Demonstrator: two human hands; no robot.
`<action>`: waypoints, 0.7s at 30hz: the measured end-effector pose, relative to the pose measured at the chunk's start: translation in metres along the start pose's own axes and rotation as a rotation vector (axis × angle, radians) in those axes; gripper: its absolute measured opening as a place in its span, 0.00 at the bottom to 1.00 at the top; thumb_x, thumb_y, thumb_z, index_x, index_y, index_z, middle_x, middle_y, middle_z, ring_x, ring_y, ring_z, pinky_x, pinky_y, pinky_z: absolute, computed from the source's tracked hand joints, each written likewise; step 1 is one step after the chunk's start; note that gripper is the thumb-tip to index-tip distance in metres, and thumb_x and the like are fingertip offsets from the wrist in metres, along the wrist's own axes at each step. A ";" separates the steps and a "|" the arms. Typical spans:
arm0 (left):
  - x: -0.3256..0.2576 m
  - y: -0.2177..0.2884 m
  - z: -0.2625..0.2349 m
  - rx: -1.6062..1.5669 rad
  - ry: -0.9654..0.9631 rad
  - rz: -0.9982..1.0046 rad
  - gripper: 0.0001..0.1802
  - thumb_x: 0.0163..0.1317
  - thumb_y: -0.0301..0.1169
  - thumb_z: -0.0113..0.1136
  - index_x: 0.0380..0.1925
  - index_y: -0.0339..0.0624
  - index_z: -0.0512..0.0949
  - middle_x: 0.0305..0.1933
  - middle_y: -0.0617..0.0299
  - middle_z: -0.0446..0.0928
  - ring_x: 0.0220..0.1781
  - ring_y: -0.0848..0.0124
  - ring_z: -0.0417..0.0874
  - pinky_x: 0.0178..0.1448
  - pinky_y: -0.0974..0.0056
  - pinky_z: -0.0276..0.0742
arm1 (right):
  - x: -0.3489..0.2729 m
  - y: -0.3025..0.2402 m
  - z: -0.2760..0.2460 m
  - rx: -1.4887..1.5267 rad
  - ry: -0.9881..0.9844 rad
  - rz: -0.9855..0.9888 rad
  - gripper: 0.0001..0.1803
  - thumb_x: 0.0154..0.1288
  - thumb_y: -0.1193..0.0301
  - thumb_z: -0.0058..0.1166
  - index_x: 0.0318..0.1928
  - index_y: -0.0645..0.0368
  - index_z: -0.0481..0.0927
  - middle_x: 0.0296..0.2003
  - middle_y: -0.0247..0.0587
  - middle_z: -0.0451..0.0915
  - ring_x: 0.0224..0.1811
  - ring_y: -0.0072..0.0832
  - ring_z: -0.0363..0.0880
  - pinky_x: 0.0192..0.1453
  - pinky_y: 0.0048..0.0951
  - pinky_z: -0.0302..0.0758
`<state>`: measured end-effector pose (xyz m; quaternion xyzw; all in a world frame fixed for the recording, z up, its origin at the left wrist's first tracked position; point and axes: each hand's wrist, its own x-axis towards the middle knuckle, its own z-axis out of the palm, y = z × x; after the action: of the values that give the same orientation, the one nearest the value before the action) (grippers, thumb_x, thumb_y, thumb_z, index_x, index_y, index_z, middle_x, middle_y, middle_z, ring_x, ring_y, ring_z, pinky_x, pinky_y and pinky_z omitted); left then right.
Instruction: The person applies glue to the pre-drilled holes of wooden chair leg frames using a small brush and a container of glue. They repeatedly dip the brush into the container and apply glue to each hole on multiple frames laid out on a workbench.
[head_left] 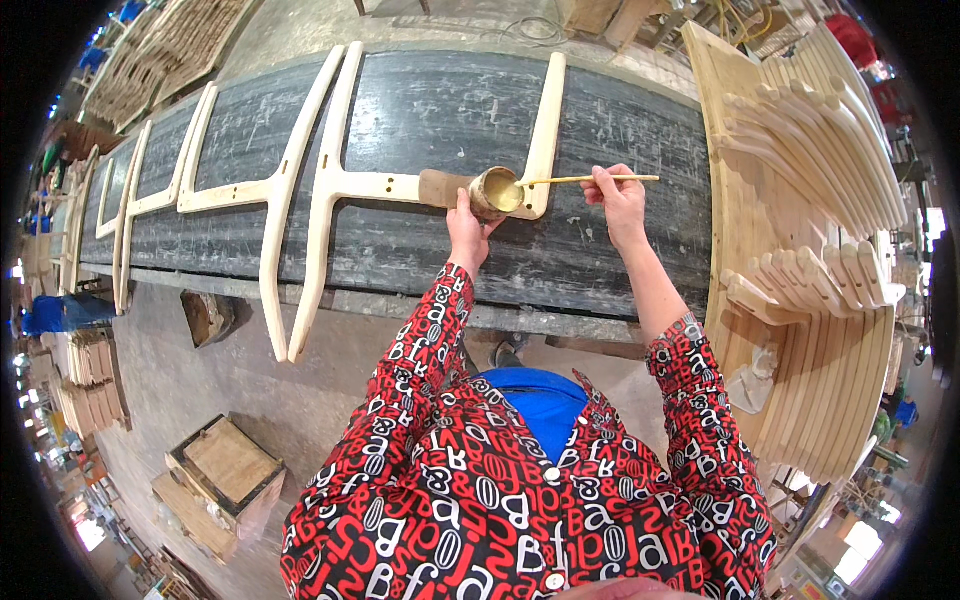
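My left hand (467, 232) is closed round a small round pot (494, 192), tilted so its pale yellowish, glue-like contents show. A flat brown piece (440, 188) sticks out from the pot's left side; I cannot tell whether it is a handle. Between the fingers of my right hand (619, 200) is a thin wooden stick (590, 179), held level, its left end at the pot's rim. Below the pot lies a pale wooden chair-like frame (370, 186) with dark holes in its crosspiece; its right-hand corner is partly hidden by the pot.
More wooden frames (240, 192) lie in a row to the left on the long dark scuffed table (430, 110). At the right, a wooden rack (712, 150) holds stacked curved wooden parts (800, 150). A wooden box (235, 465) stands on the floor at lower left.
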<state>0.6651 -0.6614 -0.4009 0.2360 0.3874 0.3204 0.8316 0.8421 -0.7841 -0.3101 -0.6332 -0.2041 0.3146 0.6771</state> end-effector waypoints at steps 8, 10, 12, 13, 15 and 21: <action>-0.009 0.004 0.018 0.081 -0.074 0.010 0.21 0.69 0.45 0.41 0.50 0.39 0.66 0.50 0.56 0.73 0.50 0.66 0.77 0.49 0.53 0.80 | -0.007 0.001 0.008 -0.465 -0.112 -0.176 0.10 0.64 0.69 0.54 0.29 0.61 0.72 0.25 0.38 0.79 0.25 0.17 0.75 0.30 0.20 0.73; -0.013 0.009 0.022 0.077 -0.076 0.054 0.21 0.69 0.45 0.42 0.49 0.39 0.67 0.50 0.57 0.73 0.50 0.66 0.77 0.49 0.54 0.80 | -0.006 0.003 0.010 -0.353 -0.088 -0.067 0.10 0.64 0.68 0.53 0.29 0.61 0.72 0.24 0.39 0.79 0.25 0.17 0.75 0.29 0.20 0.73; -0.015 0.013 0.024 0.069 -0.090 0.081 0.21 0.69 0.46 0.42 0.50 0.39 0.67 0.49 0.57 0.73 0.48 0.67 0.78 0.47 0.56 0.81 | -0.003 0.006 0.008 -0.135 -0.062 0.065 0.11 0.65 0.67 0.52 0.29 0.60 0.72 0.24 0.40 0.80 0.25 0.18 0.76 0.28 0.21 0.74; -0.015 0.014 0.022 0.063 -0.099 0.084 0.22 0.69 0.46 0.41 0.50 0.38 0.67 0.49 0.57 0.73 0.48 0.68 0.78 0.44 0.58 0.82 | -0.002 0.008 0.007 -0.024 -0.052 0.132 0.11 0.65 0.67 0.52 0.29 0.60 0.72 0.23 0.41 0.80 0.26 0.18 0.77 0.28 0.21 0.75; -0.016 0.016 0.019 0.042 -0.125 0.075 0.22 0.69 0.46 0.41 0.50 0.38 0.67 0.48 0.57 0.73 0.48 0.68 0.78 0.42 0.59 0.82 | -0.003 0.013 0.003 0.137 -0.008 0.243 0.11 0.65 0.66 0.51 0.29 0.59 0.72 0.24 0.42 0.79 0.24 0.20 0.77 0.26 0.23 0.76; -0.020 0.017 0.018 -0.039 -0.122 0.068 0.23 0.69 0.46 0.41 0.51 0.38 0.66 0.49 0.56 0.73 0.50 0.67 0.77 0.45 0.56 0.81 | -0.011 0.019 -0.011 0.403 -0.022 0.290 0.06 0.64 0.71 0.53 0.31 0.59 0.73 0.27 0.41 0.78 0.26 0.22 0.76 0.31 0.26 0.77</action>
<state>0.6638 -0.6665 -0.3697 0.2517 0.3214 0.3409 0.8468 0.8387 -0.7997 -0.3287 -0.5046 -0.0513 0.4497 0.7352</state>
